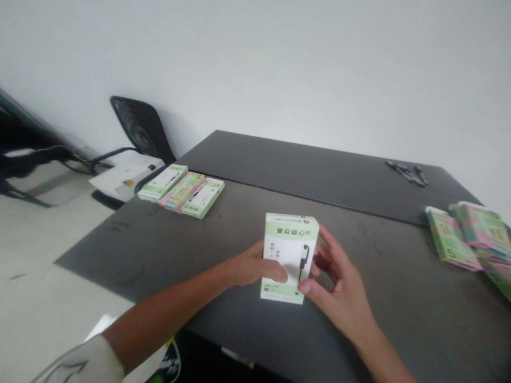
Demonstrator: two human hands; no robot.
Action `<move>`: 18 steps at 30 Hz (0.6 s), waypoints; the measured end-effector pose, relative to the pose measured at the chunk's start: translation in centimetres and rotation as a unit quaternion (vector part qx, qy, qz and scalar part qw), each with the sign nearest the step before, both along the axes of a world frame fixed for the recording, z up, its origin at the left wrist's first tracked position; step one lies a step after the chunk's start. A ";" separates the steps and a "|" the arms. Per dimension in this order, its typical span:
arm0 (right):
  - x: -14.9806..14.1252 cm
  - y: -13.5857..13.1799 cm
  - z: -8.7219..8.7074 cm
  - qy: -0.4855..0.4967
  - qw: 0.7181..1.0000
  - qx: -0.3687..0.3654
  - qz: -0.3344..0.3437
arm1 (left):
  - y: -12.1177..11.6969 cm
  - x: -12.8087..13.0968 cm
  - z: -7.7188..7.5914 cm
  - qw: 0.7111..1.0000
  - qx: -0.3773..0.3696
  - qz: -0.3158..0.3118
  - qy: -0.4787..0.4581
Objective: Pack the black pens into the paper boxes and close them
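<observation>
A white and light-green box (284, 244) with a black pen pictured on its face is held up over the near part of the dark table (175, 255). My left hand (255, 266) grips its left side, the thumb lying across the front and the other fingers hidden behind. On the box's right side, my right hand (337, 282) is curled round the edge, with its thumb at the lower right corner and its fingers along the side. The printing on the box appears upside down.
Several similar green and pink boxes (181, 190) lie at the table's left edge. More green and pink packs (453, 239) are piled at the right, partly out of view. Black pens (407, 173) lie at the back right. A black chair (139, 127) stands beyond the left edge.
</observation>
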State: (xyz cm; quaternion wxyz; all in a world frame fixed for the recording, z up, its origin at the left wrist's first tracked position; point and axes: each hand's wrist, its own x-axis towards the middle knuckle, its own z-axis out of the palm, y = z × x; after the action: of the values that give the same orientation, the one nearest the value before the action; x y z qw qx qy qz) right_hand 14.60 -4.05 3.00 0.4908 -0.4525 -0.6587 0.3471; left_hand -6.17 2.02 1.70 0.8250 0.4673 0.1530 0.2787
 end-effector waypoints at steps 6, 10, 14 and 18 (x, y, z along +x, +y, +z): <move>-1.1 2.0 -1.4 -0.030 0.980 -0.193 0.021 | 2.7 0.0 0.2 0.979 -0.048 0.197 -0.023; -1.6 2.8 -2.4 -0.006 0.968 -0.248 0.027 | 4.0 -0.2 -0.5 0.973 -0.065 0.224 0.001; -2.1 3.5 -2.6 0.027 0.961 -0.271 0.041 | 5.2 0.2 -1.2 0.970 -0.067 0.234 -0.020; -3.6 3.8 -1.5 0.107 0.952 -0.288 0.000 | 6.9 0.3 -1.9 0.965 -0.050 0.254 -0.052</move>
State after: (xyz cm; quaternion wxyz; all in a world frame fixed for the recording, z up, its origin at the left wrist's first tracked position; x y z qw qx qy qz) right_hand 10.97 -0.20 1.52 0.4069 -0.5352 -0.4744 0.5683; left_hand -5.84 8.96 -0.18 0.7565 0.3560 0.2377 0.4944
